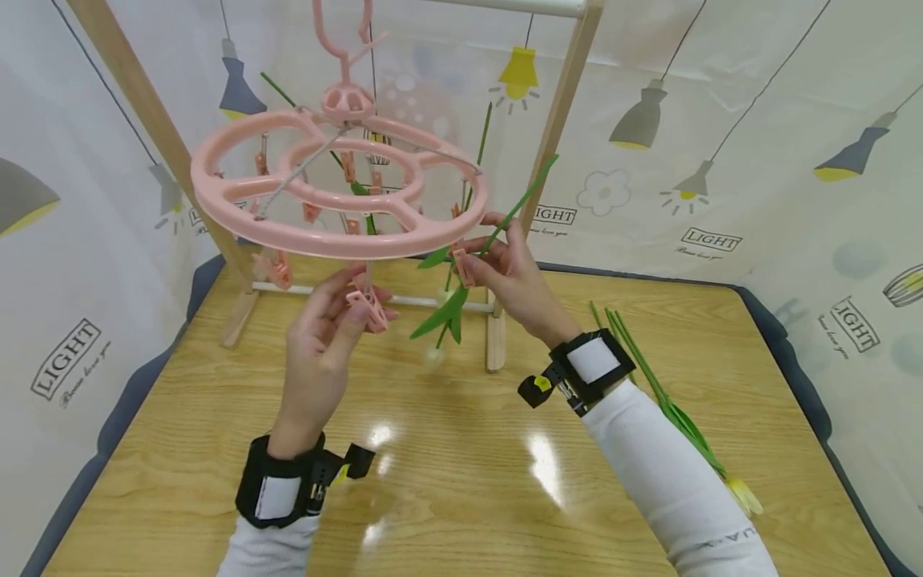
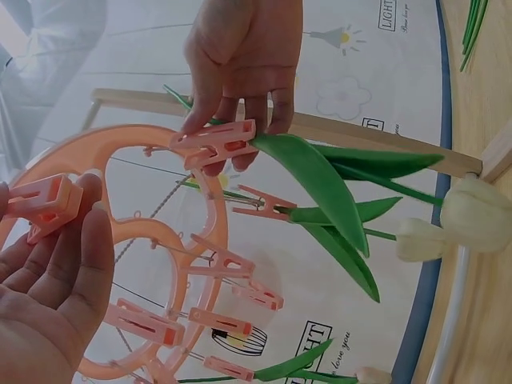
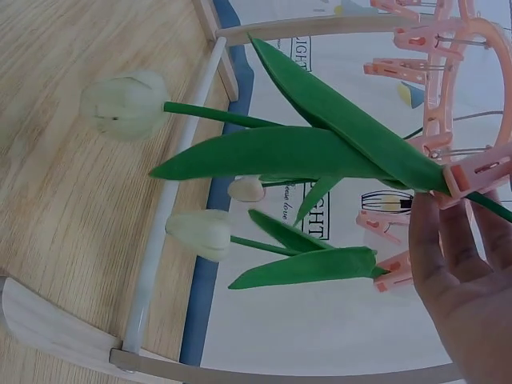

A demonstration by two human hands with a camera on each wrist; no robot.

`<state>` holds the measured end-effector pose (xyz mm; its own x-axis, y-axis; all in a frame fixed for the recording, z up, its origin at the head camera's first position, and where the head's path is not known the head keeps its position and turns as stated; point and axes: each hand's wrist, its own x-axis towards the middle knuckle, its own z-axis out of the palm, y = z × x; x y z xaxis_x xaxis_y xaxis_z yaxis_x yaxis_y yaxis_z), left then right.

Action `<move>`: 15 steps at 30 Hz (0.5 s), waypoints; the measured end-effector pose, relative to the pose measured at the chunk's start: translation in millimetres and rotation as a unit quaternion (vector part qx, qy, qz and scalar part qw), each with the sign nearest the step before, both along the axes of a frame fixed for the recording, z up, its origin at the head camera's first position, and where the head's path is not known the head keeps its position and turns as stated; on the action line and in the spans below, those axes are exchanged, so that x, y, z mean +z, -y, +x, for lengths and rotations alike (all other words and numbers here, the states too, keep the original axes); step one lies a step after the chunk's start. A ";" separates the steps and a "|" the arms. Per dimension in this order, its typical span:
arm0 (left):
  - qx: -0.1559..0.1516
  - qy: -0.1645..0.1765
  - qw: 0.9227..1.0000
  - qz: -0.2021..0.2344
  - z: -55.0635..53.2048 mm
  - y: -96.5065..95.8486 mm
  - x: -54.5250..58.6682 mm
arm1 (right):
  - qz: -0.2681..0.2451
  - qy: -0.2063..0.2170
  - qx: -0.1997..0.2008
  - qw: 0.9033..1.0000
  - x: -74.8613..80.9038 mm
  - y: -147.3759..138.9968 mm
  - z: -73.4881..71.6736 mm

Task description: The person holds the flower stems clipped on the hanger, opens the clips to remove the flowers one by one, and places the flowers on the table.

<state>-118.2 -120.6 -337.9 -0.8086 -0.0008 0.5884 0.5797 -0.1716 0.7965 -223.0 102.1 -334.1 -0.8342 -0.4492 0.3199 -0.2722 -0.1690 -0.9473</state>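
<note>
A pink round hanger [image 1: 339, 240] with dangling clothespins hangs between both hands. My left hand [image 1: 317, 353] pinches one pink clothespin [image 1: 369, 311] under the near rim. At the right rim my right hand [image 1: 508, 276] holds another pink clothespin [image 2: 216, 144], its thumb and fingers around it. A white tulip [image 3: 124, 106] hangs head down at that clothespin, its green leaves [image 3: 320, 152] just below the jaws and its stem rising past the right hand. Another white tulip [image 3: 200, 234] hangs from a neighbouring clothespin, and a third tulip [image 3: 246, 189] hangs farther back.
A wooden stand [image 1: 566, 96] with a white lower bar [image 1: 411, 301] frames the hanger. Several loose tulips [image 1: 671, 409] lie on the wooden table [image 1: 447, 465] to the right, beside the right forearm. A printed curtain [image 1: 721, 104] encloses the back and sides.
</note>
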 end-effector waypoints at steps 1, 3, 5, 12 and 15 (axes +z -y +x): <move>0.001 0.003 1.000 -0.002 -0.2 0.0 -0.1 | 0.002 -0.003 -0.002 1.000 0.2 -0.6 0.3; 0.003 0.010 1.000 -0.008 -0.5 0.2 -0.6 | 0.009 -0.007 -0.006 1.000 0.0 -2.1 0.3; 0.008 0.014 1.000 -0.014 -1.0 0.6 -1.2 | 0.012 -0.011 -0.010 1.000 0.5 -3.4 0.7; 0.023 0.019 0.999 -0.027 -5.0 2.6 -5.3 | 0.027 -0.027 -0.020 0.999 1.4 -7.2 2.1; 0.022 0.016 0.999 -0.023 -6.7 3.0 -7.6 | 0.030 -0.029 -0.023 0.999 3.4 -7.0 3.5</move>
<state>-124.9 -123.6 -345.4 -0.8265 -0.0099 0.5629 0.5604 -0.1099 0.8209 -219.5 109.1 -330.7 -0.8352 -0.4302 0.3426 -0.3336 -0.0990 -0.9375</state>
